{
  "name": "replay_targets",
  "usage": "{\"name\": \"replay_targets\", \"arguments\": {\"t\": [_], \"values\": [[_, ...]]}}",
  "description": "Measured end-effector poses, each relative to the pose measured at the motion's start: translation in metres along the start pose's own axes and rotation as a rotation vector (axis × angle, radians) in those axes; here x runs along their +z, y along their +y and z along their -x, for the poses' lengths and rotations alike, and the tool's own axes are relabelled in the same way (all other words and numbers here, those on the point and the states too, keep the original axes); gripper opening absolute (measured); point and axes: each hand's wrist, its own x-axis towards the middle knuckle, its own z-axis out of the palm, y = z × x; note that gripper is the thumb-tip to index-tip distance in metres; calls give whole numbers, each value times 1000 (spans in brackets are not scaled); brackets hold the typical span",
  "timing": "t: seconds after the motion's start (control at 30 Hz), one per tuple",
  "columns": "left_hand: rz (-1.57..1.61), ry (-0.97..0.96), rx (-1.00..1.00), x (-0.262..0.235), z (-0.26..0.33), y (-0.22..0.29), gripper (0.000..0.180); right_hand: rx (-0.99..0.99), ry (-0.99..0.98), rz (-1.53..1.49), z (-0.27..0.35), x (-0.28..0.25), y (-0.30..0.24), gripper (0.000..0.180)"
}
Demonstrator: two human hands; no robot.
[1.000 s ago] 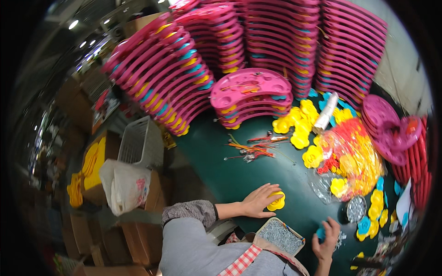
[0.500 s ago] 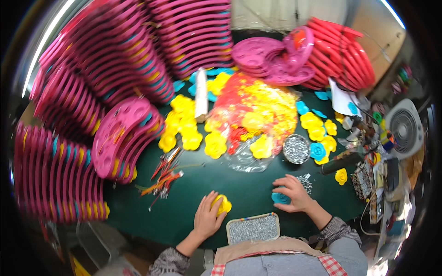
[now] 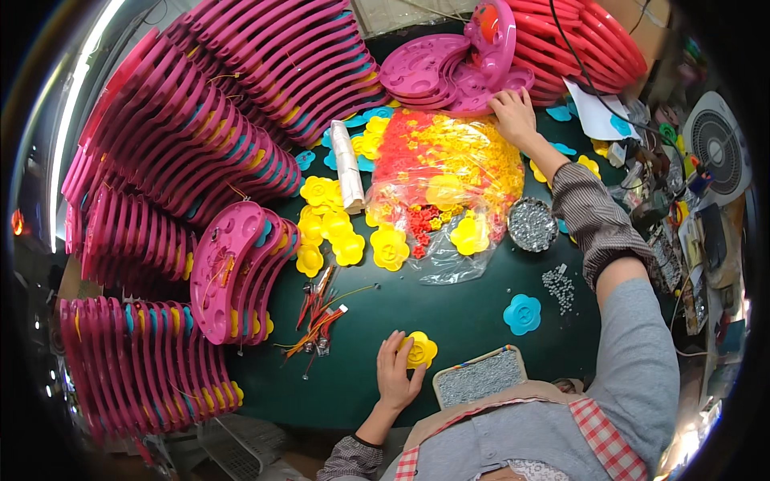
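Observation:
My left hand (image 3: 395, 377) rests on the table with thumb and fingers around the left side of a yellow flower-shaped plastic piece (image 3: 422, 350). Stretched far forward, my right hand (image 3: 514, 119) is at the near edge of the pink curved plastic panels (image 3: 421, 68), beside the clear bag of small red and yellow parts (image 3: 449, 156). Its fingers are apart; whether they touch a panel I cannot tell. A blue flower-shaped piece (image 3: 522, 314) lies alone on the table, next to scattered small metal bits (image 3: 559, 287).
Tall stacks of pink panels (image 3: 152, 361) line the left and back. A tray of small metal pieces (image 3: 481, 378) sits at my apron. Beyond are a round bowl of metal parts (image 3: 532, 224), loose wires (image 3: 321, 321), a white roll (image 3: 346, 168) and a fan (image 3: 716, 148).
My right hand has left the blue flower piece and reached far forward to the pink panels. My left hand stays at the yellow piece. The whole view has shifted.

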Motion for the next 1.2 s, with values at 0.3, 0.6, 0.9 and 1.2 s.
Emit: {"name": "replay_targets", "arguments": {"t": [0.3, 0.6, 0.9, 1.2], "values": [[-12, 104, 76, -3, -8, 8, 54, -203, 233, -265, -67, -120, 7, 29], [97, 467, 361, 18, -122, 88, 93, 412, -1, -1744, 110, -286, -142, 30], [525, 856, 35, 8, -102, 18, 56, -263, -10, -1571, 153, -313, -175, 61], [1697, 525, -525, -38, -62, 35, 42, 743, -394, -2334, 247, -257, -98, 72]]}}
